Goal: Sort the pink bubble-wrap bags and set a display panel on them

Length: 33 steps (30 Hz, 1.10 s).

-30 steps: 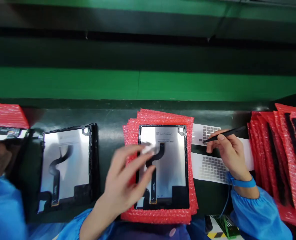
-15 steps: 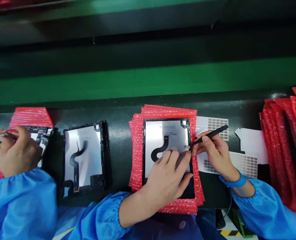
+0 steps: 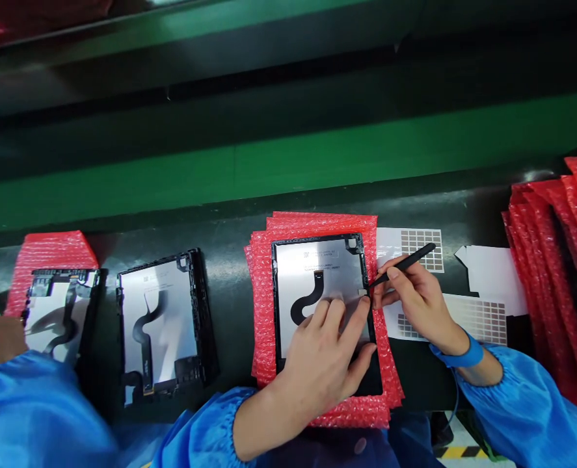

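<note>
Now L hand [image 3: 324, 361] flat on panel [image 3: 317, 286], R hand [image 3: 415, 302] grip pinching tweezers [image 3: 402, 265].

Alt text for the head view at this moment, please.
The left hand presses flat on a tablet panel lying on stacked red bubble wrap, while the right hand holds black tweezers at the panel's right edge. Sticker sheets lie beside it.

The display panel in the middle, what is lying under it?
Under the display panel lies a stack of red bubble-wrap sheets. Their middle parts, and anything below them, are covered.
</note>
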Tool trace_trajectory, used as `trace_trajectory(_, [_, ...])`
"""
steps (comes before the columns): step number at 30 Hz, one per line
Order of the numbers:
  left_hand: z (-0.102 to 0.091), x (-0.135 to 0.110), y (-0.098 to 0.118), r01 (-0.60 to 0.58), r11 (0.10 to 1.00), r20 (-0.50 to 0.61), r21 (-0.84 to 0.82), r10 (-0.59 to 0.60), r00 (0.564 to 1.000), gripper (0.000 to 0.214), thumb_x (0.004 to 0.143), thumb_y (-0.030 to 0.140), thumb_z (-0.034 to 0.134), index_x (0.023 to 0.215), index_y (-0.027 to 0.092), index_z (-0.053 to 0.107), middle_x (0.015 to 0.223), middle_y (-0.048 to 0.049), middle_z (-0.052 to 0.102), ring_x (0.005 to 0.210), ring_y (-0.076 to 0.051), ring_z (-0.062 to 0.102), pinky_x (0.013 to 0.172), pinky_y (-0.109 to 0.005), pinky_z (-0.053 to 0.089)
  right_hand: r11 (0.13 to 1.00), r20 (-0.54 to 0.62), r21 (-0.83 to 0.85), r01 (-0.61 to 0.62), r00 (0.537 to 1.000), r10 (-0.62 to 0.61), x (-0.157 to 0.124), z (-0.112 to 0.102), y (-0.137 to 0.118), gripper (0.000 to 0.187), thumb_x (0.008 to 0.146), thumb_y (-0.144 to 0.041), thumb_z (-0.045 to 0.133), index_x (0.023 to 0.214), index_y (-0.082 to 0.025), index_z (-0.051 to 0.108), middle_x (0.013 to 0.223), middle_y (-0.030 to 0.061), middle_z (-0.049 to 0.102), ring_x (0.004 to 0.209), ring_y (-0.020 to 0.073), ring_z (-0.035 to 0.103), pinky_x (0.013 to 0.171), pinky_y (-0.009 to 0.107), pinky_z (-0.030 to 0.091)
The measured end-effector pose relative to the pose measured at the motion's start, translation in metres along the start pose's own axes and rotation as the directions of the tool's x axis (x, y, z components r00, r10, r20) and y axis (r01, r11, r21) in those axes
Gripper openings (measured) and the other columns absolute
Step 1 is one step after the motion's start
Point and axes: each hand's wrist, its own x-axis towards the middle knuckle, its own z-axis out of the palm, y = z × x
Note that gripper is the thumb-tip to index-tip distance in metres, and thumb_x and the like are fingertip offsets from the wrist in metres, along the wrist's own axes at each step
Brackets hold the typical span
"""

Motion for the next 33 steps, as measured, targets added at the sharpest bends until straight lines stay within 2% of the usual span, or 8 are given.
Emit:
trace_trajectory(6, [-0.0012,0.0003,-0.0003,-0.004,1.000,-0.027,0.010,0.004,1.000,0.056,0.096,0.035,0.065,0.145,0.010,0.053,0.105,-0.0136,0.063,0.097,-0.031,0.063,0.070,-0.041,0.065,0.999,-0.019,0.027,-0.025,1.000,0.025,0.0002,0.0014,-0.0016,0.042,0.095,-0.062,0.073,0.097,-0.022,0.065,0.067,-0.0017,0.070,0.051,0.0135,0.070,0.049,0.024,0.063])
trace_trajectory(20, [-0.0027,0.0012,-0.0006,0.007,1.000,0.044,0.003,-0.008,0.999,0.053,0.100,0.034,0.058,0.148,0.012,0.051,0.109,-0.0135,0.062,0.101,-0.030,0.063,0.069,-0.038,0.063,0.999,-0.004,0.022,-0.044,0.999,0.044,0.0009,0.0017,-0.0032,0.043,0.095,-0.064,0.071,0.098,-0.022,0.062,0.065,-0.0031,0.068,0.050,0.0141,0.069,0.048,0.025,0.062])
trace_trajectory(33, [-0.0015,0.0030,0.0030,0.031,0.999,0.020,0.038,-0.032,0.999,0.061,0.098,0.036,0.058,0.151,0.009,0.049,0.106,-0.0128,0.062,0.096,-0.029,0.062,0.065,-0.037,0.060,0.997,0.006,0.056,-0.054,0.999,0.053,-0.0003,0.0011,0.0004,0.038,0.096,-0.059,0.072,0.098,-0.022,0.063,0.068,-0.0024,0.069,0.051,0.0148,0.070,0.051,0.028,0.065])
